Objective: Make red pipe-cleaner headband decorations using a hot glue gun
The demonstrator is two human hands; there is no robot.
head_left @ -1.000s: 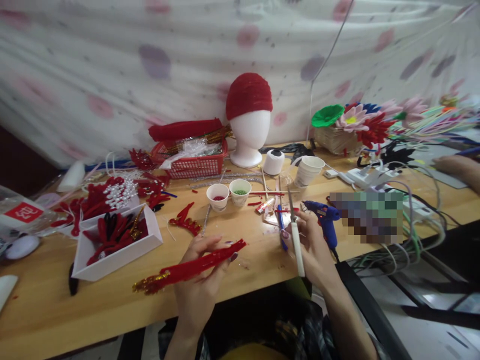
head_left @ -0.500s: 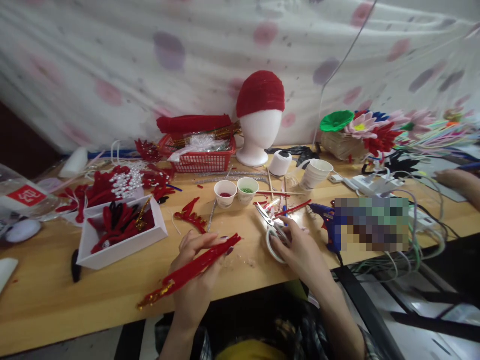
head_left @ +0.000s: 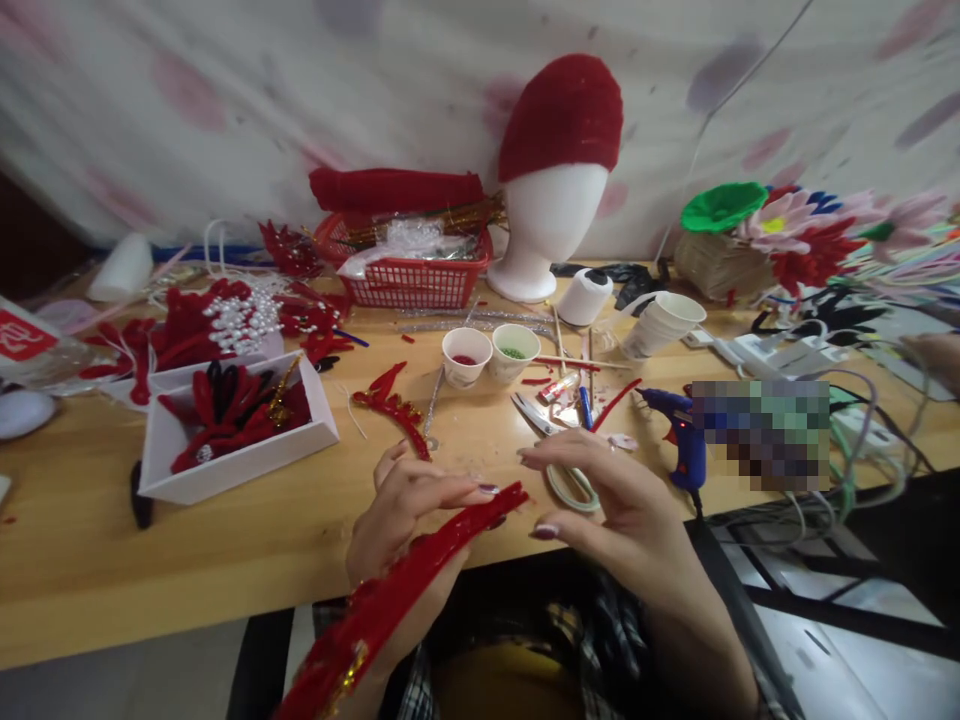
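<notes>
A long red velvety strip [head_left: 409,580] with gold sequins along it slants over the near table edge, and my left hand [head_left: 412,530] grips it between thumb and fingers. Just right of the strip's upper end, my right hand [head_left: 619,510] is held with thumb and fingers apart, nothing between them. Scissors with pale handles [head_left: 574,488] lie on the table behind my right hand, partly covered by it. Beyond my left hand lies a curved red piece with gold trim [head_left: 394,408]. Two paper cups stand behind, one with dark red beads [head_left: 466,358], one with green beads [head_left: 514,354].
A white box [head_left: 240,455] of red and black pieces is at the left. Behind stand a red basket [head_left: 416,285] and a white foam head [head_left: 551,215] with a red cap. A blue glue gun [head_left: 686,440] and cables are at the right. Another person's hand [head_left: 937,358] shows at the right edge.
My right hand has let go of the scissors, which now lie on the table, and opened near the strip. My left hand has brought the strip nearer the camera. The view has shifted.
</notes>
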